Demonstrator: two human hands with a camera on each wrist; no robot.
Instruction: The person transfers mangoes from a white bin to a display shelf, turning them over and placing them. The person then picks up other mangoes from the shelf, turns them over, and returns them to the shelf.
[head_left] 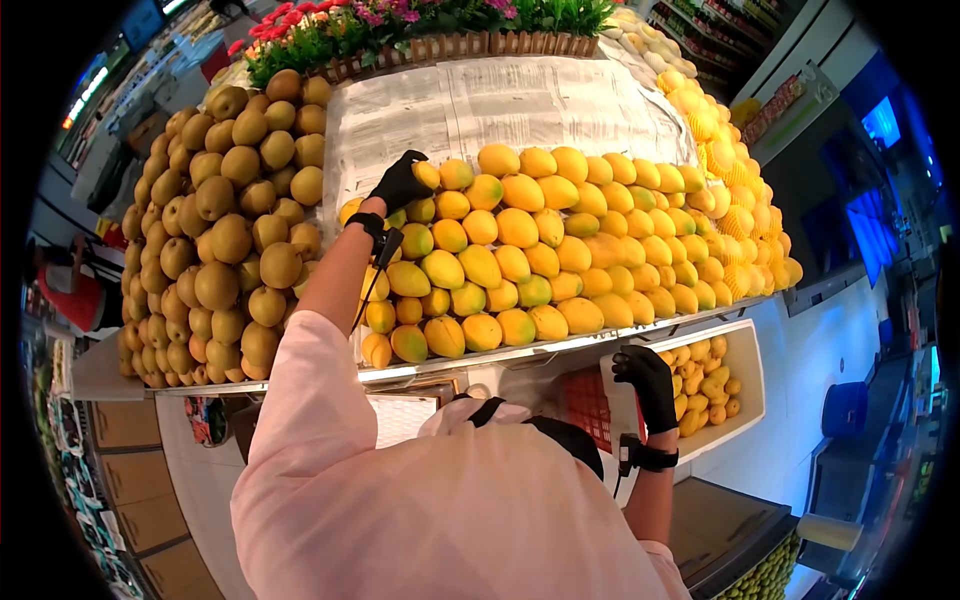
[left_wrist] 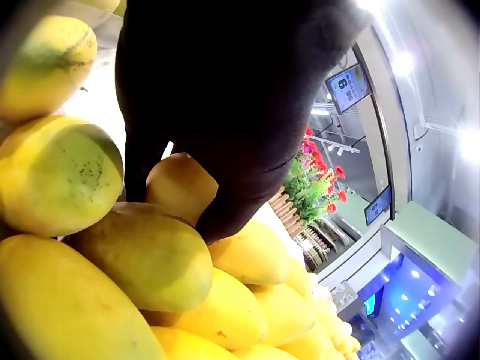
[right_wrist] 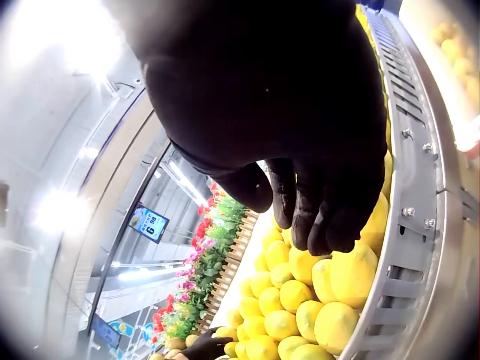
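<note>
My black-gloved left hand [head_left: 400,182] is at the upper left end of the stacked mangoes [head_left: 480,268]. Its thumb and fingers pinch a yellow mango [left_wrist: 180,184], seen between them in the left wrist view and resting close among its neighbours. Greenish-yellow mangoes [left_wrist: 139,259] lie just below those fingers. Off the display's front edge, my gloved right hand [head_left: 648,385] hangs with loosely bent fingers and nothing in its grasp. Beneath and beside it stands a white foam box [head_left: 748,400] with loose mangoes [head_left: 708,385] inside.
Brown round fruit [head_left: 230,225] is heaped left of the mangoes. Newspaper [head_left: 500,105] covers the slope behind them, up to a small wooden fence [head_left: 470,46] with flowers. Net-wrapped yellow fruit [head_left: 735,185] lies at the right. A metal rail [head_left: 560,345] edges the front; a red crate [head_left: 585,405] is below.
</note>
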